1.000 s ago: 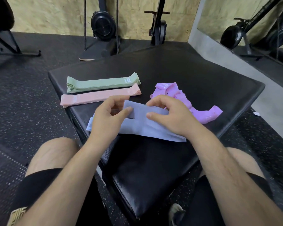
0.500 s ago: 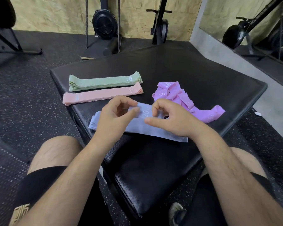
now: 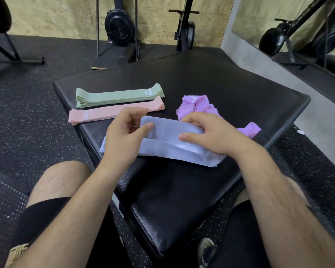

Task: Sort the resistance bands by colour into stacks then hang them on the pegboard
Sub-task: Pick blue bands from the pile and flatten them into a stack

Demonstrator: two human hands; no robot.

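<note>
Both hands are gripping a pale blue band [image 3: 168,130] above the blue stack [image 3: 174,153] lying near the front of the black padded bench [image 3: 230,89] — the left hand [image 3: 124,138] is pinching its left end, the right hand [image 3: 211,134] is clasping its right part. The green stack [image 3: 116,95] and pink stack [image 3: 112,112] are lying side by side further left — the loose purple bands [image 3: 193,106] are sitting heaped to the right.
</note>
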